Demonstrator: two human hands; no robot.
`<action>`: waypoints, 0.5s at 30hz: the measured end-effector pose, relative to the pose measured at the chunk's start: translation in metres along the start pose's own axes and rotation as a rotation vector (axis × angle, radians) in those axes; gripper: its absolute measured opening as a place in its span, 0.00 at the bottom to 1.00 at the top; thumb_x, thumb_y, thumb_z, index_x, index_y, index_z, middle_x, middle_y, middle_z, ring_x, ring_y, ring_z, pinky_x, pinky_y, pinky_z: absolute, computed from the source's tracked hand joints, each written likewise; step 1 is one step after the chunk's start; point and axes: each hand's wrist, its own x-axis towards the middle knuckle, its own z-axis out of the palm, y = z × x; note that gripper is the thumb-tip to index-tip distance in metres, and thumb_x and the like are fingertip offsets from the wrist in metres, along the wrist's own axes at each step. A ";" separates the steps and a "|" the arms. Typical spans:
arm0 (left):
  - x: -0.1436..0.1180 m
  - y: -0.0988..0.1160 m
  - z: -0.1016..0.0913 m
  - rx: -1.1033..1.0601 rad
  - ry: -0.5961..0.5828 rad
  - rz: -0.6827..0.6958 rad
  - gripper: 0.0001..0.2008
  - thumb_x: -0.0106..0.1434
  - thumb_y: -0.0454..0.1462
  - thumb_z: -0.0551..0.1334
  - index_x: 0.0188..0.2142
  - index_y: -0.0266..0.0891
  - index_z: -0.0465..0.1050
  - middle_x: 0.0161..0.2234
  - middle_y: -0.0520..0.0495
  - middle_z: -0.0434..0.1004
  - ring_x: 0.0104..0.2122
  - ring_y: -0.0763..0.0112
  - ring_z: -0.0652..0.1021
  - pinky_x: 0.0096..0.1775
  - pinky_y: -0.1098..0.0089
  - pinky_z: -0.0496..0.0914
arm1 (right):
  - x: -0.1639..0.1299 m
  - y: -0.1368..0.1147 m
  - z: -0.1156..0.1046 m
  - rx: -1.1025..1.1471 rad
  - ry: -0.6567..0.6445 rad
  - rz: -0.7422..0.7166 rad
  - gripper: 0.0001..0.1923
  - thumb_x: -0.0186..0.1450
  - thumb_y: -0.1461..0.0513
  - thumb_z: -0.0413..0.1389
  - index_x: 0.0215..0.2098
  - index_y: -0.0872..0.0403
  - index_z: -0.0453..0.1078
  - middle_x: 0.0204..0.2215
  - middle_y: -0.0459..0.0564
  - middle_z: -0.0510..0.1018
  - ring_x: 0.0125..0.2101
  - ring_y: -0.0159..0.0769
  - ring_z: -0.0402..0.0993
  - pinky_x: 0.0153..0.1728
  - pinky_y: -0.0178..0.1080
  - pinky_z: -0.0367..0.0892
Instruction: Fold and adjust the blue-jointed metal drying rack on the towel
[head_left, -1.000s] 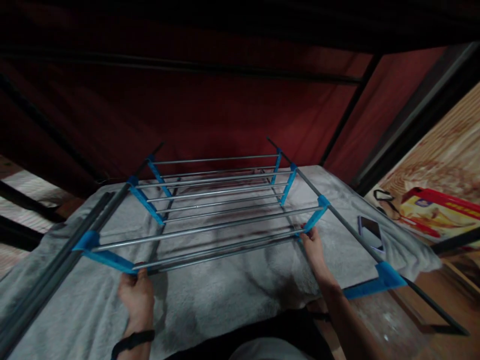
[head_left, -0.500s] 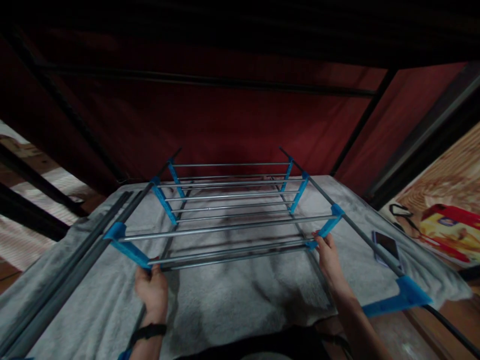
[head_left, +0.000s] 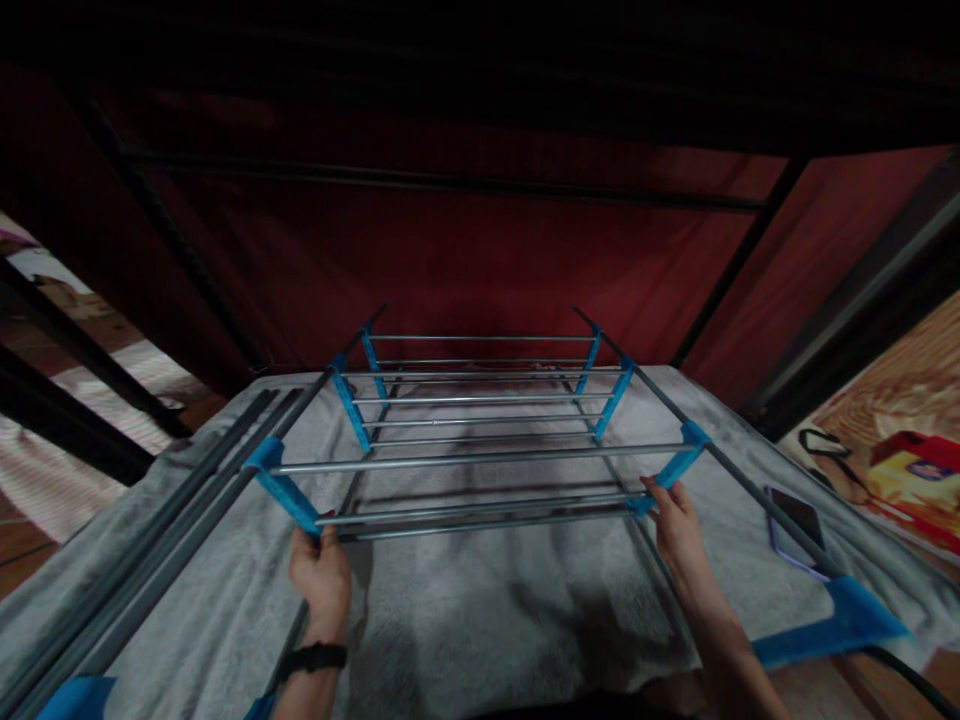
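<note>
Drifted rightward since before: both hands and rack. Left hand and right hand closed on blue-jointed steel-rod rack, centre frame, over grey blanket. Likely mid-assembly; next, steady alignment of rods.

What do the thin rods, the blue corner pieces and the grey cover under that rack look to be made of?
The rods look like bare metal: thin, silvery, with a sheen. The blue connectors seem to be moulded plastic, matte and uniformly coloured. The grey cover appears to be soft fabric, fuzzy and creased like a towel or blanket.
</note>
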 end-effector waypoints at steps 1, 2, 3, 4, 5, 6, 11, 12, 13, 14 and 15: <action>0.001 0.001 0.002 -0.007 0.003 0.000 0.10 0.61 0.45 0.60 0.36 0.43 0.70 0.31 0.52 0.70 0.33 0.68 0.69 0.38 0.66 0.61 | 0.003 0.000 0.001 0.009 0.004 -0.002 0.17 0.56 0.50 0.62 0.39 0.48 0.71 0.36 0.42 0.77 0.37 0.35 0.71 0.38 0.38 0.66; 0.001 0.001 0.005 -0.010 0.006 -0.004 0.10 0.61 0.45 0.60 0.36 0.43 0.70 0.31 0.52 0.70 0.32 0.68 0.68 0.38 0.66 0.61 | 0.005 0.001 0.001 0.015 0.004 -0.002 0.17 0.55 0.50 0.62 0.39 0.48 0.71 0.37 0.42 0.77 0.38 0.35 0.71 0.38 0.37 0.66; 0.002 0.002 0.007 -0.012 0.006 -0.011 0.10 0.60 0.45 0.60 0.35 0.42 0.69 0.30 0.52 0.69 0.32 0.69 0.68 0.37 0.66 0.61 | 0.008 0.002 0.001 0.017 0.002 0.000 0.18 0.55 0.50 0.62 0.40 0.48 0.71 0.37 0.43 0.77 0.38 0.35 0.71 0.38 0.37 0.67; 0.003 0.002 0.008 -0.012 0.007 -0.020 0.10 0.60 0.46 0.60 0.35 0.42 0.69 0.29 0.53 0.69 0.31 0.69 0.67 0.37 0.66 0.60 | 0.010 0.004 0.001 0.019 0.001 0.002 0.18 0.55 0.50 0.62 0.39 0.48 0.72 0.37 0.43 0.77 0.38 0.35 0.71 0.38 0.37 0.67; 0.003 0.002 0.009 -0.013 0.005 -0.030 0.11 0.60 0.46 0.60 0.34 0.42 0.69 0.29 0.53 0.69 0.30 0.69 0.67 0.36 0.66 0.60 | 0.011 0.006 0.001 0.018 0.001 0.007 0.18 0.55 0.50 0.62 0.39 0.48 0.72 0.38 0.43 0.77 0.39 0.36 0.72 0.38 0.37 0.67; 0.004 0.002 0.010 -0.018 0.001 -0.036 0.11 0.59 0.46 0.60 0.35 0.42 0.69 0.29 0.53 0.69 0.30 0.69 0.67 0.36 0.66 0.60 | 0.012 0.008 0.000 0.019 0.001 0.014 0.18 0.54 0.50 0.63 0.39 0.48 0.72 0.38 0.44 0.77 0.39 0.36 0.72 0.38 0.37 0.67; 0.003 0.000 0.012 -0.031 0.013 -0.060 0.09 0.56 0.45 0.60 0.32 0.43 0.69 0.28 0.53 0.70 0.30 0.68 0.68 0.35 0.67 0.61 | 0.012 0.016 0.000 0.025 0.007 0.035 0.17 0.55 0.50 0.63 0.39 0.47 0.72 0.40 0.44 0.78 0.42 0.38 0.73 0.40 0.38 0.68; 0.003 -0.001 0.013 -0.033 0.018 -0.064 0.09 0.56 0.45 0.60 0.32 0.43 0.68 0.28 0.53 0.70 0.30 0.68 0.68 0.35 0.67 0.61 | 0.013 0.017 0.001 0.017 0.012 0.032 0.17 0.55 0.50 0.63 0.39 0.47 0.72 0.40 0.44 0.78 0.43 0.38 0.73 0.40 0.38 0.68; 0.003 -0.002 0.013 -0.036 0.016 -0.067 0.09 0.55 0.45 0.60 0.32 0.43 0.68 0.28 0.52 0.70 0.30 0.67 0.68 0.35 0.66 0.61 | 0.013 0.018 0.001 0.008 0.014 0.032 0.17 0.55 0.49 0.63 0.39 0.47 0.72 0.41 0.44 0.78 0.43 0.39 0.73 0.40 0.38 0.68; 0.002 -0.003 0.014 -0.039 0.008 -0.067 0.10 0.56 0.45 0.60 0.33 0.43 0.68 0.28 0.52 0.70 0.30 0.67 0.69 0.35 0.66 0.61 | 0.014 0.019 0.001 0.001 0.016 0.030 0.17 0.55 0.49 0.62 0.39 0.47 0.72 0.41 0.44 0.78 0.43 0.39 0.74 0.40 0.38 0.68; 0.002 -0.003 0.014 -0.038 -0.003 -0.066 0.10 0.56 0.45 0.60 0.34 0.43 0.69 0.29 0.52 0.71 0.31 0.67 0.69 0.36 0.66 0.62 | 0.014 0.021 0.001 -0.005 0.010 0.024 0.17 0.55 0.49 0.62 0.39 0.47 0.72 0.41 0.45 0.78 0.43 0.40 0.74 0.40 0.39 0.68</action>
